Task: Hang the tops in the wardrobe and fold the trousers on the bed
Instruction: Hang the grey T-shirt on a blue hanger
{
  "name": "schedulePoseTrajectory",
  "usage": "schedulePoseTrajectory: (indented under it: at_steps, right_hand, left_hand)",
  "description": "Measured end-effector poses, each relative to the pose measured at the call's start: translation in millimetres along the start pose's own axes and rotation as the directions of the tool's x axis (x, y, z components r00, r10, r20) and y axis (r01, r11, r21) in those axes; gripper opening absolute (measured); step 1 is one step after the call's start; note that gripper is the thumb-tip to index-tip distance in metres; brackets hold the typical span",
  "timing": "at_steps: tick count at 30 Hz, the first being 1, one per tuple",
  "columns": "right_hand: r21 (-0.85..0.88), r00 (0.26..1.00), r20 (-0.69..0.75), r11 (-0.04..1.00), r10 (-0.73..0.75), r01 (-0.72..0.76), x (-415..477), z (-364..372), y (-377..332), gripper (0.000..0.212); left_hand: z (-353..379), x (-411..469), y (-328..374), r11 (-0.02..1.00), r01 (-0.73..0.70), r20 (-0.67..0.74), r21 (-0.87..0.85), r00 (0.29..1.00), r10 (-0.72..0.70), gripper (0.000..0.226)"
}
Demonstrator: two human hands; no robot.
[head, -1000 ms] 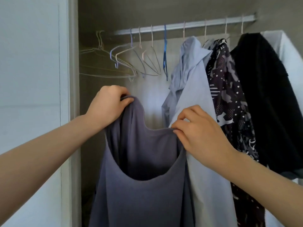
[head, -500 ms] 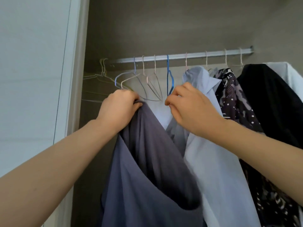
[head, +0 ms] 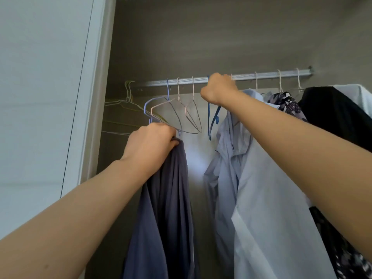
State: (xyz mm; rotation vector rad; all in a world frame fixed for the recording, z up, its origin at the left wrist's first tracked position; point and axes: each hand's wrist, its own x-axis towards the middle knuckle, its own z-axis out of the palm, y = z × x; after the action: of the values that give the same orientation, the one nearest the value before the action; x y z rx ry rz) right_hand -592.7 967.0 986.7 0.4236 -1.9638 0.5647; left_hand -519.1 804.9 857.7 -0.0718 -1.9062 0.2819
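Head view: what stands in front of the person?
- An open wardrobe with a silver rail (head: 271,74) across its upper part and a pale door frame (head: 96,97) at the left.

Where is the top that has to be hung?
- The grey-blue top (head: 171,198) hangs from the left hand (head: 150,140), below the rail and not on a hanger. The left grip is clenched on a bunch of its cloth at the upper edge, just under a cluster of empty wire hangers (head: 181,115).

And the other hand?
- The right hand (head: 218,87) is raised to the rail. Its grip is curled round the top of a blue hanger (head: 209,121), whose frame dangles below the wrist.

What else hangs there?
- To the right of the blue hanger, touching the right forearm, is a pale blue shirt (head: 271,198). Beyond it are a dark patterned garment (head: 287,101), a black garment (head: 332,109) and a white garment (head: 360,95) at the frame's edge.
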Motion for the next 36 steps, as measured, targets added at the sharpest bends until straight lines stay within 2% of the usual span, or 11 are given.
schedulePoseTrajectory:
  at_steps: [2, 5, 9, 13, 17, 20, 30, 33, 36]
  right_hand:
    - [0.027, 0.992, 0.101, 0.997, 0.076, -0.079, 6, -1, -1, 0.030]
    - [0.023, 0.968, 0.217, 0.991, 0.127, -0.135, 5, -1, 0, 0.036]
    - [0.119, 0.917, 0.333, 0.955, 0.218, -0.270, 0, 6, 9, 0.043]
    - [0.287, 0.845, 0.412, 0.831, 0.341, -0.476, 5, 21, 23, 0.039]
    - [0.472, 0.819, 0.448, 0.683, 0.358, -0.557, 10, 27, 24, 0.032]
    - [0.553, 0.821, 0.444, 0.610, 0.361, -0.567, 12, 25, 23, 0.034]
    - [0.684, 0.845, 0.399, 0.499, 0.355, -0.533, 14, -2, 27, 0.028]
    - [0.709, 0.856, 0.381, 0.483, 0.350, -0.513, 9, -4, 30, 0.038]
    - [0.722, 0.867, 0.369, 0.485, 0.334, -0.494, -2, -10, 36, 0.036]
  left_hand:
    - [0, 0, -1, 1.000, 0.000, 0.000, -0.001, 1.000, 0.000, 0.026]
    - [1, 0, -2, 1.000, 0.001, -0.014, 0.005, 1.000, -0.001, 0.026]
    - [2, 0, -3, 1.000, -0.001, -0.037, 0.009, 0.999, 0.002, 0.027]
    - [1, 0, -2, 1.000, 0.000, -0.054, -0.002, 0.999, -0.001, 0.028]
    - [2, 1, -2, 1.000, 0.003, -0.049, -0.008, 0.999, -0.003, 0.030]
    - [2, 1, -1, 1.000, -0.003, -0.046, -0.016, 0.999, 0.003, 0.032]
    - [5, -2, -2, 1.000, -0.002, -0.013, -0.005, 1.000, 0.002, 0.032]
    - [5, -4, -2, 1.000, -0.003, 0.020, 0.008, 1.000, 0.003, 0.032]
    - [2, -5, -3, 1.000, 0.017, 0.049, 0.006, 0.999, -0.018, 0.032]
